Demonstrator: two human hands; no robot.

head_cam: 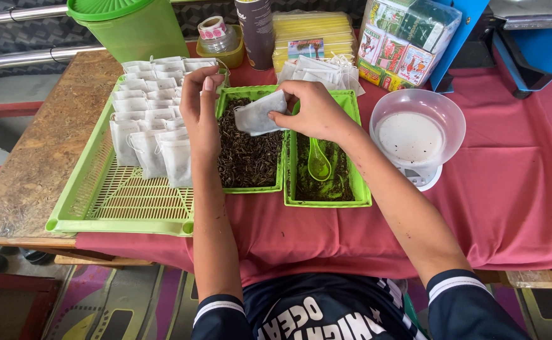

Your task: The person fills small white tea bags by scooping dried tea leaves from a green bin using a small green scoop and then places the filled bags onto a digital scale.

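Observation:
My right hand [313, 112] pinches a small white filter pouch [258, 113] and holds it over the green tray of dark loose tea leaves [249, 151]. My left hand [200, 107] is raised beside that tray with its fingers spread and nothing in it, close to the rows of filled white pouches [150, 119] on the slotted green tray [118, 201]. A second green tray [326, 198] to the right holds finer dark leaves and a green spoon [318, 162].
A white bowl on a small scale [416, 132] stands at the right on the red cloth [509, 176]. At the back are a green lidded bin [131, 28], a dark cylinder [256, 31], a tape roll [213, 28], empty pouches [323, 72] and packaged boxes [405, 41].

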